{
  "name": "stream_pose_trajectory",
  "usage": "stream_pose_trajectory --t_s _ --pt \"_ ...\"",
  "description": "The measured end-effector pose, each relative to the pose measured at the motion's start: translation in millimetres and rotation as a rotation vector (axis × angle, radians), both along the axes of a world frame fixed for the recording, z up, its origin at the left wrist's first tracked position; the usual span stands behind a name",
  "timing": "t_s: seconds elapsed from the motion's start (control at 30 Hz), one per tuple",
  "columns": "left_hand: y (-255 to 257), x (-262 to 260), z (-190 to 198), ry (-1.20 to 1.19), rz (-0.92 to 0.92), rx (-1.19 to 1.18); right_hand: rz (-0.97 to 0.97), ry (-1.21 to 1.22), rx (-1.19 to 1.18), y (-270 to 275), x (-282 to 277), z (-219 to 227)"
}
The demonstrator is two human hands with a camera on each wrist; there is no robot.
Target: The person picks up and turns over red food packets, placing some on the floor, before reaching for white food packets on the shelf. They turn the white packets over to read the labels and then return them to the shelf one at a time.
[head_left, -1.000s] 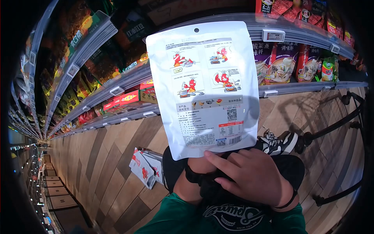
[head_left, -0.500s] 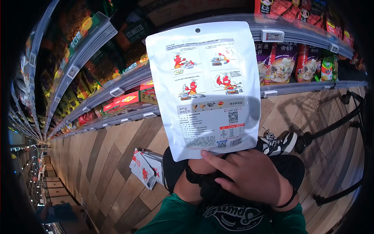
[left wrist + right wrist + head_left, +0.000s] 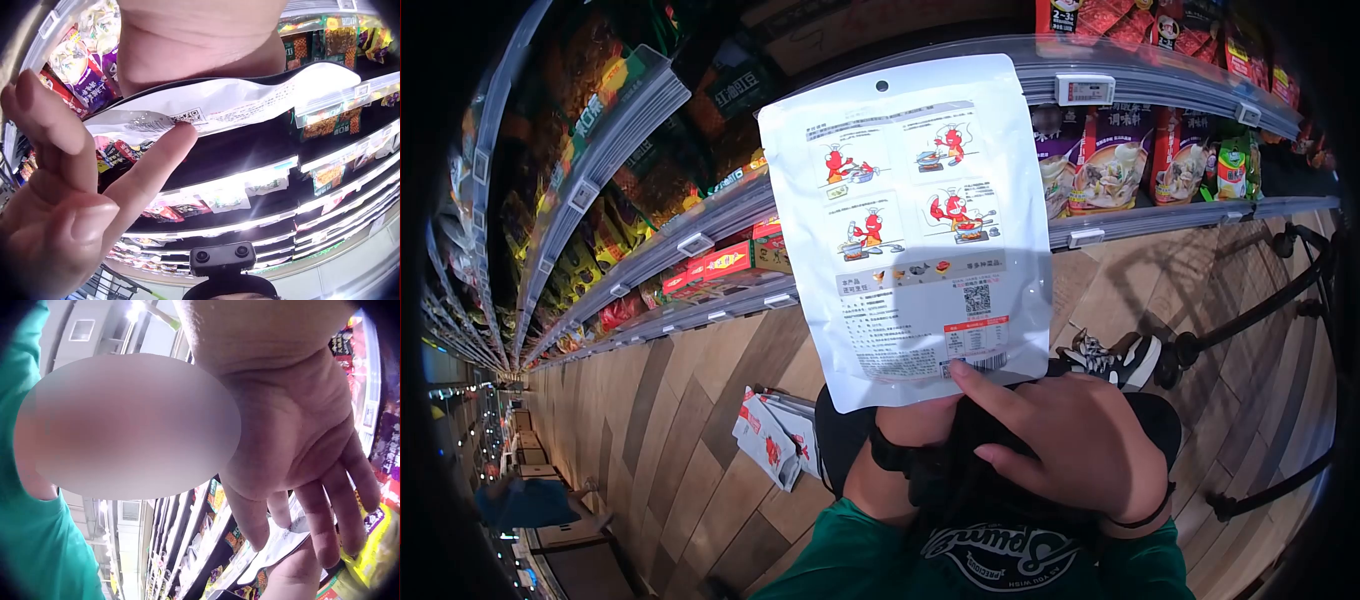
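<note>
Right hand (image 3: 1080, 440): loosely spread, index finger (image 3: 1000, 402) straight, its tip at the barcode on the pouch (image 3: 900, 240).
Left hand (image 3: 920, 420): fingers hidden behind the pouch; I cannot tell their grip.
Pouch: upper centre, printed side facing my head view.
Floor (image 3: 680, 430): white packets (image 3: 775, 435), lower left.
Shelves (image 3: 1170, 92): packaged goods (image 3: 1115, 160), upper right.

The big white bag (image 3: 905, 225) in the middle of the frame looks like smooth, shiny plastic. The floor (image 3: 670, 410) at the lower left looks like wood — flat and matt. The green sleeve (image 3: 830, 550) at the bottom is dull cloth. At the upper right, the shelf edge (image 3: 1170, 92) looks like hard, glossy plastic; the purple packets (image 3: 1115, 160) below look shiny too.
</note>
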State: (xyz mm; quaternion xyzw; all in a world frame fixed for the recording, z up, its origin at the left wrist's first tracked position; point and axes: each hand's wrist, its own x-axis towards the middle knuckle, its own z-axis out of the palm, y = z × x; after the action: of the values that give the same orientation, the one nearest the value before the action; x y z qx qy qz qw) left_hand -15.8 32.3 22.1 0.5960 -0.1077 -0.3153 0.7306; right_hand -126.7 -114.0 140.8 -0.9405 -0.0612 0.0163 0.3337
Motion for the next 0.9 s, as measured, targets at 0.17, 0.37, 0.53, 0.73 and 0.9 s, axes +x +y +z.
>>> stream_pose_trajectory --t_s 0.17,0.37,0.53,0.73,0.9 --pt "0 1 0 0.045 0.021 -0.036 -0.028 -0.053 0.006 -1 -3 -5" --pt "-1 3 -4 0.074 0.045 -0.072 -0.009 -0.071 0.012 -1 -4 -9" --pt "-2 4 -6 0.103 0.058 -0.101 -0.009 -0.077 0.018 -2 -4 -10" --pt "-3 5 -8 0.141 0.072 -0.141 -0.01 -0.05 0.02 -4 -4 -6" --pt "-2 6 -13 0.193 0.089 -0.186 0.002 -0.045 0.051 -6 -4 -5"
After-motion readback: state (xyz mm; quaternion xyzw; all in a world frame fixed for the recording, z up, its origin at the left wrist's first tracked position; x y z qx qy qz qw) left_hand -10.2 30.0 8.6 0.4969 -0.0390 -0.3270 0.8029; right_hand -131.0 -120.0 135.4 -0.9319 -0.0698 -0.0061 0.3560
